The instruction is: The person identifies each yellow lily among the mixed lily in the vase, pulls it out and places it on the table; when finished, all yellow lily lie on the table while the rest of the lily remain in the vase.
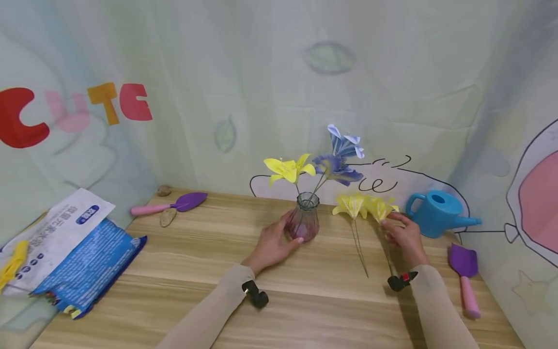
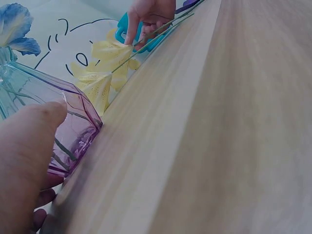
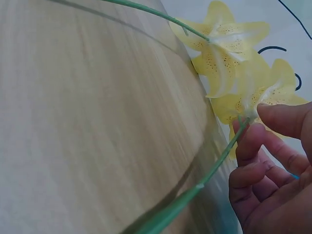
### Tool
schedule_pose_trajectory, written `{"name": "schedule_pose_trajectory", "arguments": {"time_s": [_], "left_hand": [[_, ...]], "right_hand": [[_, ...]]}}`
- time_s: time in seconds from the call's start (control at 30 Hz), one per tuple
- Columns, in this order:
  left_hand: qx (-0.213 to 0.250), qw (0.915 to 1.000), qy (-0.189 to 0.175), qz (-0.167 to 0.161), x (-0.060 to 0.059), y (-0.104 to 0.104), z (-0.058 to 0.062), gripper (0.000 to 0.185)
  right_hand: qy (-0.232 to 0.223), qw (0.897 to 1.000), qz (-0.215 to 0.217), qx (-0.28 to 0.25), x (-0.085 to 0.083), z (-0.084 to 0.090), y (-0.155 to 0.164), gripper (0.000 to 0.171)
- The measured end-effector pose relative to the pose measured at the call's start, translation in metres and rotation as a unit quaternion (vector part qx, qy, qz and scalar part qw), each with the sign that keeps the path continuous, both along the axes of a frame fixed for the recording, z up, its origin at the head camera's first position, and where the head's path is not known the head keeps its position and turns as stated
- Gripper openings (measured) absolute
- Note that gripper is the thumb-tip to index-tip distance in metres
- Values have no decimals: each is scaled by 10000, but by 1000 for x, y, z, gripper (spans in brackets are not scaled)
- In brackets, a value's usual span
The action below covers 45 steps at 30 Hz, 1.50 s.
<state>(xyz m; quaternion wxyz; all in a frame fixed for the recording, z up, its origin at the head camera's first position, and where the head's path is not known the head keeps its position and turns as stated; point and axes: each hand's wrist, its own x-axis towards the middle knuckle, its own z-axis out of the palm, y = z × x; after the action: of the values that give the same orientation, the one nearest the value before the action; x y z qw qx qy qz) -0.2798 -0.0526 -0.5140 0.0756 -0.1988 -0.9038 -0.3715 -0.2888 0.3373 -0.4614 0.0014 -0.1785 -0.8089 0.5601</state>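
Observation:
My left hand (image 1: pixel 279 240) grips a purple glass vase (image 1: pixel 303 224) standing mid-table, thumb on its near wall (image 2: pixel 73 129). A yellow lily (image 1: pixel 287 169) and blue paper flowers (image 1: pixel 337 162) stand in the vase. My right hand (image 1: pixel 394 225) pinches the green stem (image 3: pixel 222 158) of a second yellow lily (image 1: pixel 381 208) just below its bloom (image 3: pixel 265 92), low over the table to the right of the vase. A third yellow lily (image 1: pixel 350 204) lies beside it, its stem (image 1: pixel 361 247) pointing toward me.
A blue watering can (image 1: pixel 436 213) stands just behind my right hand. A purple trowel with a pink handle (image 1: pixel 465 276) lies at the right edge. At the back left lie a purple scoop (image 1: pixel 174 204) and two stones (image 1: pixel 167 217). A blue and white bag (image 1: pixel 74 252) lies at the left edge.

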Motion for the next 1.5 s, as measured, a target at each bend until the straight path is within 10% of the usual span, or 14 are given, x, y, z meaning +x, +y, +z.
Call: {"name": "schedule_pose_trajectory", "arguments": {"time_s": [0.43,0.9,1.5], "left_hand": [[-1,10000,2,23,-1,0,-4,91],[53,10000,-9,3,-1,0,-2,90],[115,9999,22,-90,1,-1,0,88]], "right_hand": [[236,9992,-329,16,19,5,4,60],[847,9964,-31,-10,38,48,-33,57],[1956,9709,1359,-234,41,84,-116,50]]}}
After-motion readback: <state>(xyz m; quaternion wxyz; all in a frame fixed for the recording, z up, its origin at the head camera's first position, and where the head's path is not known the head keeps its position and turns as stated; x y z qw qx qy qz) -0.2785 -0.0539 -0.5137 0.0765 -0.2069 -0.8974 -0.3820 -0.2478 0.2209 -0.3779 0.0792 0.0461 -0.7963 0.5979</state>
